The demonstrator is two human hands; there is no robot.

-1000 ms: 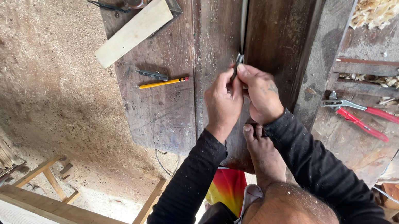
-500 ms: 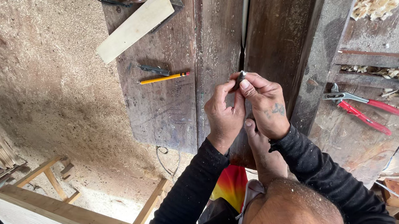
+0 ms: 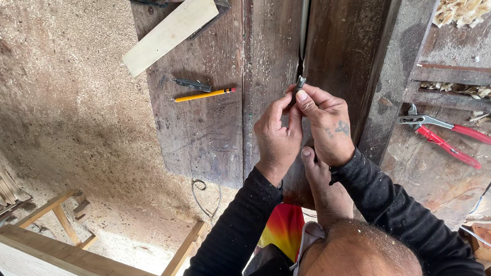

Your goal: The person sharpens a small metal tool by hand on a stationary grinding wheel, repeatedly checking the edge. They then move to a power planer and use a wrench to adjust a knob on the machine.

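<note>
Looks like a small dark metal piece (image 3: 300,82), maybe a bit or short pin, hard to say at this size. Pinched up above the dark wooden workbench (image 3: 343,36), right below the narrow gap between planks where a thin blade or strip (image 3: 305,12) runs down. Probably light, stiff and a bit slick being bare metal, so best gripped low on the shank with fingertips, leaving the top end free. Tiny enough to drop into the sawdust easily.

Left hand (image 3: 278,133) raised with wrist straight, fingers curled in, thumb and forefinger closed around the lower part of the piece. Right hand (image 3: 327,127) coming in from the other side, wrist bent slightly, fingertips (image 3: 305,98) pressed together on the same piece, touching the left hand's fingers. Both forearms in black sleeves, angled up from the body, elbows tucked. A bare foot (image 3: 322,184) propped on the bench edge just beneath the hands.

Off to the side: yellow pencil (image 3: 205,94), pale wood offcut (image 3: 171,30), red-handled pliers (image 3: 450,136), wood shavings (image 3: 462,8).
</note>
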